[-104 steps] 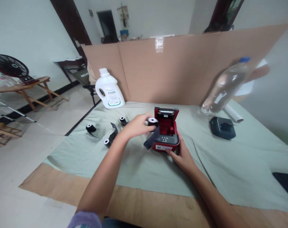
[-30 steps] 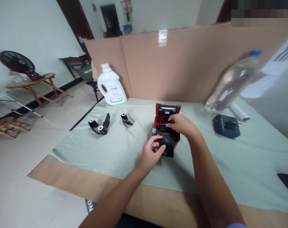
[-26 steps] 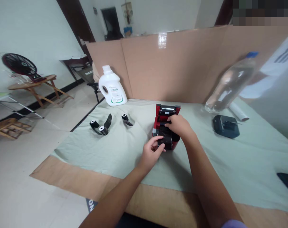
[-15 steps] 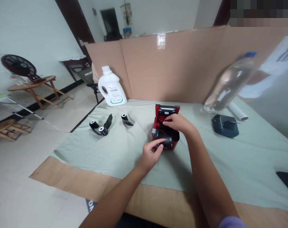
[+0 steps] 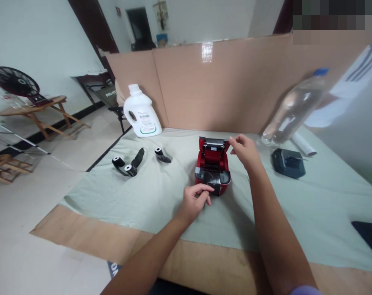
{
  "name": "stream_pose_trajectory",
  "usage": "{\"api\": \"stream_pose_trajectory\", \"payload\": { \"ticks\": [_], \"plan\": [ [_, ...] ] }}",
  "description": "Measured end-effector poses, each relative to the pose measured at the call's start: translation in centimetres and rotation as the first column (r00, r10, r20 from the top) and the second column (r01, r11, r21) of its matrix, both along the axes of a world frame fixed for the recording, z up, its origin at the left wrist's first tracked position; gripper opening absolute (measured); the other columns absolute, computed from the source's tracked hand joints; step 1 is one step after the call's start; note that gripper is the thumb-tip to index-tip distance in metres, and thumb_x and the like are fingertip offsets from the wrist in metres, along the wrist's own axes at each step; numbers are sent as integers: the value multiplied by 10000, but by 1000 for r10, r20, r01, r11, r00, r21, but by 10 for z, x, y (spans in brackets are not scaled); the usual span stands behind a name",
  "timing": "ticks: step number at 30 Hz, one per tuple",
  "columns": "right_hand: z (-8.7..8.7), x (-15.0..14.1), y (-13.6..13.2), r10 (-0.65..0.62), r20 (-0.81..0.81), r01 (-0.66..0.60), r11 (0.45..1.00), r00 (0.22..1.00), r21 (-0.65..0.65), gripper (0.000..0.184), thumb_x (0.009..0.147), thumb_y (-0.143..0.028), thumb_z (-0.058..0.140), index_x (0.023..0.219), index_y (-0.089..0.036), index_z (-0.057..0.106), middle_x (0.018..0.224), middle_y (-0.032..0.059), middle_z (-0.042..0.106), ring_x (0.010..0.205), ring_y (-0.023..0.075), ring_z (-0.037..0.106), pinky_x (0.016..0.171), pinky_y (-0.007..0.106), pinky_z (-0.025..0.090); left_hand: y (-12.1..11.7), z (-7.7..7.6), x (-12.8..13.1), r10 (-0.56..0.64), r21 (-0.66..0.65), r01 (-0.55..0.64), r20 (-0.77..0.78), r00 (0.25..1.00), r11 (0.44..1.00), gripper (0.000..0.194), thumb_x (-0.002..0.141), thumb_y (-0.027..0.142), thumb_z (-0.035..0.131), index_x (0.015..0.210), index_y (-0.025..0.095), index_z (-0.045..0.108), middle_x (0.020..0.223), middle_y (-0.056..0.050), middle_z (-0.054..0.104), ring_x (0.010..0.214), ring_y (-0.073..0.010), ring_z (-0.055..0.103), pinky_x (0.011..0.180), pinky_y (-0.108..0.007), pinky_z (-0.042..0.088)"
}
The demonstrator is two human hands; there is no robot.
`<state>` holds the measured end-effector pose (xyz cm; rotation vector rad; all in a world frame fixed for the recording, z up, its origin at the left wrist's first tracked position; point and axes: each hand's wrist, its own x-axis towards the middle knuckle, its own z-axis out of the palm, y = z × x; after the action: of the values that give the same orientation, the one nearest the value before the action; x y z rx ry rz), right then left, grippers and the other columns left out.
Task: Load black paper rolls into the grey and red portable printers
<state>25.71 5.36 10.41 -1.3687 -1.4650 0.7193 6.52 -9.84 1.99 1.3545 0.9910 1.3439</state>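
Observation:
A small red and black printer stands on the cloth with its hinged lid raised. A glossy black paper strip hangs over its front edge. My left hand pinches the lower left part of this strip between thumb and fingers. At the lid's upper right corner is my right hand, thumb and fingertips closed on the edge. To the left lie several small black paper rolls with white ends, among them one roll with its tail unrolled and a lone roll.
A white jug stands at the back left before a cardboard wall. On the right are a large clear bottle, a white tube and a dark box-shaped device. A black flat object lies near the right edge.
My right hand has moved from inside the printer up and right to the lid's corner. My left hand stays at the front strip, slightly lower. The view has shifted a little.

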Motion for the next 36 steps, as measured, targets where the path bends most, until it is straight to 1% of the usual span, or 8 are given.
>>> {"api": "stream_pose_trajectory", "payload": {
  "ticks": [5, 9, 12, 14, 18, 21, 27, 36],
  "plan": [
    [-15, 2, -8, 76, -206, -68, 997, 975, 46, 233, 705, -387, 737, 752, -235, 566, 720, -13, 641, 707, 186, 615, 660, 314, 458, 0, -1, -2, -37, -80, 42, 62, 997, 996, 225, 860, 231, 571, 912, 142, 771, 566, 0, 638, 474, -86, 447, 488, -206, 355],
    [-41, 9, -26, 154, -150, -123, 972, 977, 201, 229, 814, -439, 737, 941, -248, 745, 942, 40, 685, 907, 227, 647, 800, 381, 510, 0, -4, -1, -38, -65, 40, 37, 999, 997, 228, 867, 210, 564, 911, 146, 778, 638, -24, 697, 484, -83, 456, 498, -206, 376],
    [-61, 10, -39, 179, -110, -138, 941, 978, 308, 209, 892, -424, 707, 795, -246, 759, 1053, 67, 691, 1058, 254, 647, 956, 439, 497, -1, -5, -1, -22, -59, 25, 43, 999, 998, 226, 864, 195, 560, 887, 145, 780, 624, -22, 693, 469, -79, 446, 485, -203, 367],
    [-72, 8, -44, 177, -143, -127, 944, 974, 304, 214, 901, -420, 705, 788, -247, 758, 1172, 78, 683, 1170, 279, 625, 1012, 462, 487, 0, -4, -1, -25, -63, 29, 67, 997, 998, 223, 852, 181, 560, 877, 144, 778, 604, -17, 685, 469, -80, 454, 487, -200, 372],
    [-91, 5, -44, 213, -235, -163, 963, 948, 215, 294, 926, -450, 669, 1169, -311, 758, 1434, 65, 605, 1371, 301, 522, 1079, 472, 473, 2, 0, -2, -61, -73, 71, 123, 991, 995, 207, 859, 203, 577, 891, 138, 771, 607, -24, 694, 475, -83, 473, 488, -199, 385],
    [-100, 3, -42, 264, -314, -211, 958, 912, 193, 411, 913, -483, 685, 1291, -324, 704, 1450, 57, 615, 1363, 303, 540, 1108, 471, 455, 1, 4, -3, -83, -71, 94, 144, 986, 993, 208, 878, 259, 602, 902, 134, 766, 610, -33, 698, 467, -85, 471, 484, -206, 390],
    [-96, -4, -46, 253, -363, -200, 964, 897, 176, 516, 843, -538, 740, 1290, -291, 670, 1348, 73, 674, 1251, 309, 612, 1052, 459, 499, 1, 8, -6, -80, -76, 87, 90, 993, 993, 275, 895, 341, 634, 969, 126, 789, 652, -62, 727, 491, -97, 486, 519, -231, 425],
    [-76, -17, -43, 114, -333, -77, 989, 936, 123, 473, 893, -608, 615, 1208, -261, 676, 1313, 77, 685, 1251, 290, 598, 1121, 482, 445, 2, 14, 9, -160, 18, 159, 121, 980, 987, 312, 929, 365, 625, 1026, 119, 790, 783, -118, 786, 539, -112, 545, 568, -249, 486]
  ]
}}
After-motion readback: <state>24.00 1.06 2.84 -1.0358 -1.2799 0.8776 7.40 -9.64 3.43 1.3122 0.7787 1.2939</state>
